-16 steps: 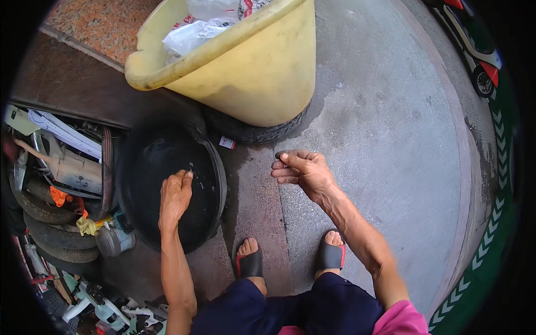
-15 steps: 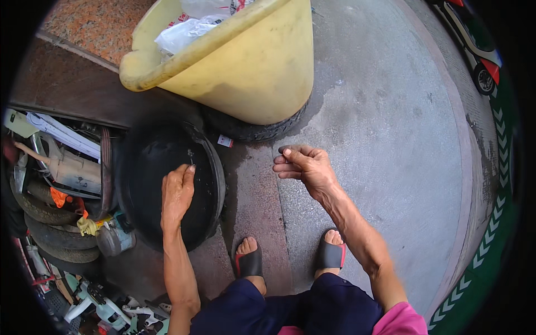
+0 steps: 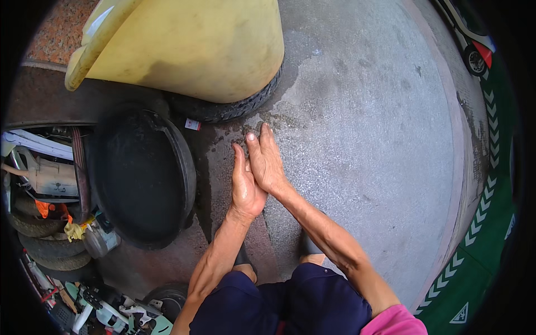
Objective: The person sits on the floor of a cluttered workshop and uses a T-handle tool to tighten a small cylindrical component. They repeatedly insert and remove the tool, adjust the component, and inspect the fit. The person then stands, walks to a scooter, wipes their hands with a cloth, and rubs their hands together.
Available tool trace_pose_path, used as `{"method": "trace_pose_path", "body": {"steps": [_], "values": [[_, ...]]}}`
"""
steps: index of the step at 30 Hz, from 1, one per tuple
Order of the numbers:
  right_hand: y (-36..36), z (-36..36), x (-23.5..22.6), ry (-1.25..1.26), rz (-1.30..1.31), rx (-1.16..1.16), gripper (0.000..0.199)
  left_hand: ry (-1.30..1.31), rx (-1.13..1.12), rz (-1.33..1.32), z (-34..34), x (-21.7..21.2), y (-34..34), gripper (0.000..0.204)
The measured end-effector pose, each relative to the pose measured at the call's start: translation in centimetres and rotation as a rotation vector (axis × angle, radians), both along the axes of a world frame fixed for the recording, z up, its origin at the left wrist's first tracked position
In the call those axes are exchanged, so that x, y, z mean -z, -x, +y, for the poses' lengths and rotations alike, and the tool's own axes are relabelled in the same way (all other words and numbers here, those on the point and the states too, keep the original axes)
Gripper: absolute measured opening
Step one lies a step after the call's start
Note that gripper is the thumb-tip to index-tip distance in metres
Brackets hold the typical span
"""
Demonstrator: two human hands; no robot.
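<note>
My left hand (image 3: 245, 187) and my right hand (image 3: 266, 162) meet in front of my knees, palm against palm. The left palm is partly turned up and shines as if wet, with its thumb stretched out. The right hand lies flat on it, fingers extended and pointing away from me. No object shows in either hand, though the surfaces pressed together are hidden. To the left of both hands is a round black tub (image 3: 187, 167) with dark liquid or a dark bottom inside; neither hand touches it.
A large yellow bin (image 3: 212, 50) stands on a tyre (image 3: 223, 109) ahead. A small red and white box (image 3: 192, 124) lies beside it. Stacked tyres (image 3: 58, 248), a lidded clear jar (image 3: 103, 240) and scooter parts (image 3: 106, 312) crowd the left. A green mat (image 3: 474, 262) edges the right.
My left hand has left the space over the black tub and moved right. My right hand has come left, and the two now touch. The view has shifted right.
</note>
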State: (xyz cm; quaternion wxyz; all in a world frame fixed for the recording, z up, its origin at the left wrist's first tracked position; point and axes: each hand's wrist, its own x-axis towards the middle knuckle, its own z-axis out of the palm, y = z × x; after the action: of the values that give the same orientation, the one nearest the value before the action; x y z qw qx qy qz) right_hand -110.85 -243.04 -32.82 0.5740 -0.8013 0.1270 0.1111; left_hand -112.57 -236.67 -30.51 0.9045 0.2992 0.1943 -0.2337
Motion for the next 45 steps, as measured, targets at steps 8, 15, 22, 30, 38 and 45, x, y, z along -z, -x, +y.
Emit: {"method": "trace_pose_path", "body": {"steps": [8,15,22,30,38,45], "values": [[-1.7,-2.4,0.6,0.283,-0.076,-0.099,0.084,0.364,0.049,0.076,-0.1,-1.7,-0.3,0.077],[3.6,1.3,-1.0,0.463,-0.326,-0.340,0.086,0.324,-0.027,0.061,1.9,1.4,0.6,0.070],[2.1,3.9,-1.8,0.873,-0.187,-0.099,0.080,0.436,0.039,-0.032,1.9,0.6,-0.1,0.070],[0.5,0.6,-1.5,0.564,-0.336,-0.282,0.077,0.482,0.103,-0.032,0.6,0.3,0.9,0.083],[-0.3,0.4,-1.0,0.544,-0.308,-0.226,0.076,0.301,0.042,0.203,1.3,-0.7,0.8,0.064],[4.0,2.7,-3.6,0.431,-0.415,-0.335,0.079,0.360,-0.065,-0.011,2.8,0.6,0.7,0.067]]}}
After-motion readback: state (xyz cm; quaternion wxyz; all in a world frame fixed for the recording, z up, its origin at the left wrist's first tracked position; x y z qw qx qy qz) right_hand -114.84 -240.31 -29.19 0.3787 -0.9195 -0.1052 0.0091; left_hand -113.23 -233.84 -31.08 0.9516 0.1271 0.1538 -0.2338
